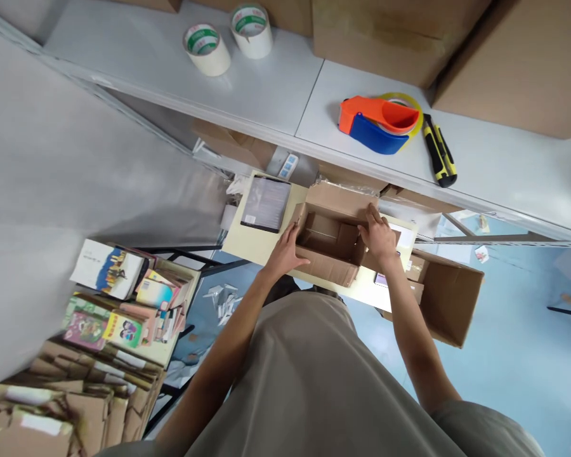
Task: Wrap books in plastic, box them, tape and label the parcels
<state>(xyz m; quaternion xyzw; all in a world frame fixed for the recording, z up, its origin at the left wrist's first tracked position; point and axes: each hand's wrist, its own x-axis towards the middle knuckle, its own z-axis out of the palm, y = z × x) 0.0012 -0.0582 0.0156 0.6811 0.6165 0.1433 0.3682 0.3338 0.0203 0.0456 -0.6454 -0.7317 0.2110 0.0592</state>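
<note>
An open cardboard box [330, 266] sits on the cream tabletop [257, 247], its inside showing and its far flap folded back. My left hand [284, 254] grips the box at its left end, thumb stretched along the near side and fingers at the left edge. At the other end, my right hand [379, 238] has hold of the right wall, with the thumb at the inner edge and fingers by the far corner. Left of the box lies a dark-edged book or flat package [266, 202]. A small phone-like object [380, 279] is partly seen below my right wrist.
Above the table runs a grey shelf [276, 95] with tape rolls [207, 54], an orange and blue tape dispenser [378, 124], a utility knife [439, 151] and large cartons [385, 38]. Books [109, 273] and flattened cardboard [85, 406] stand at left; an open carton [450, 298] is at right.
</note>
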